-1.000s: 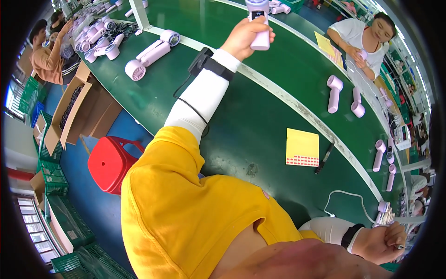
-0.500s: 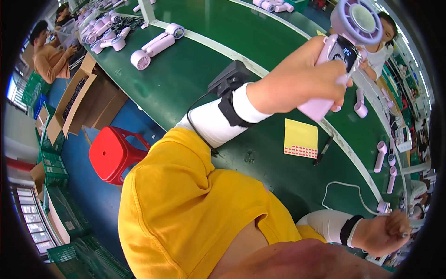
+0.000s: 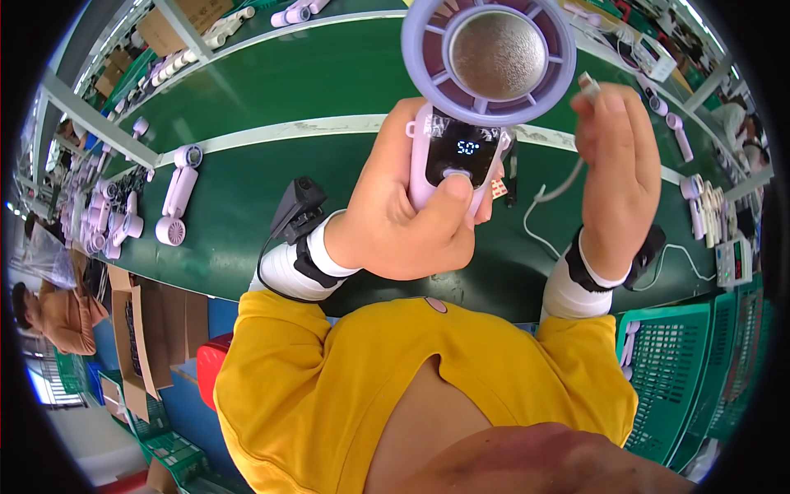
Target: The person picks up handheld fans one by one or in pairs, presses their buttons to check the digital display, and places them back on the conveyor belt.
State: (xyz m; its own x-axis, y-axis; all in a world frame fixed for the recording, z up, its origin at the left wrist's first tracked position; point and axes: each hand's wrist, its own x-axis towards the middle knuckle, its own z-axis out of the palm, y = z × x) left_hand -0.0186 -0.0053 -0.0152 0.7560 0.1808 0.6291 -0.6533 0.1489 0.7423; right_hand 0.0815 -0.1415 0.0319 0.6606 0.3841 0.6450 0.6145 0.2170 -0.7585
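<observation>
In my left hand (image 3: 403, 226) is a lilac handheld fan (image 3: 498, 58), held upright by its handle. Its round ribbed head has a silvery disc in the middle. Lit digits show on the dark display, and my left thumb presses on the button area just below it. My right hand (image 3: 621, 165) is raised beside the fan, pinching the plug (image 3: 588, 84) of a white cable (image 3: 539, 226) between thumb and fingers. A gap separates the plug from the fan. The cable hangs below my right hand toward the green table.
Lilac fans (image 3: 178, 193) lie at the left, with more piled farther left. Pale fans (image 3: 713, 210) and a small white meter box (image 3: 734, 262) are at the right. Green crates (image 3: 671, 362) stand near right; an open carton (image 3: 169, 317) and a person (image 3: 74, 313) are at left.
My view has swung, bringing the fan to the upper middle and turning its face toward me. My right hand has risen from the lower right to beside the fan, with the plug now visible.
</observation>
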